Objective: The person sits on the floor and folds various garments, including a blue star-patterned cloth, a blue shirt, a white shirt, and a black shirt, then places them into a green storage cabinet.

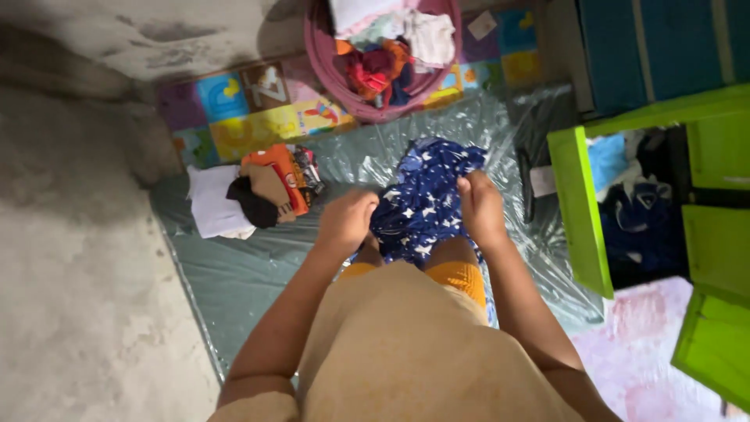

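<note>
We held a dark blue garment (426,199) between our two hands, out over our knees and above the clear plastic sheet (375,148) that covered the grey-green mat (234,273). The cloth was navy, scattered all over with small white stars and dots, and it was bunched and creased rather than flat, so we could not tell its cut. Our left hand (346,221) was closed into a fist on the garment's left edge, fingers curled under and the fabric gathered inside them. Our right hand (479,205) was likewise closed on the right edge, knuckles up, pinching a fold of the same cloth. The bulk of the garment rose between and just beyond the two fists, and a loose part hung down between them towards our orange shorts (461,277).

Well to the left of the left fist lay a small pile of folded clothes (250,195), white below, with black and orange pieces on top. Beyond both hands, farther off, stood a round pink basket (328,70) heaped with mixed laundry, resting on a colourful puzzle mat (250,109). To the right of the right fist a bright green cabinet (578,211) stood open, with dark and blue clothes inside.
</note>
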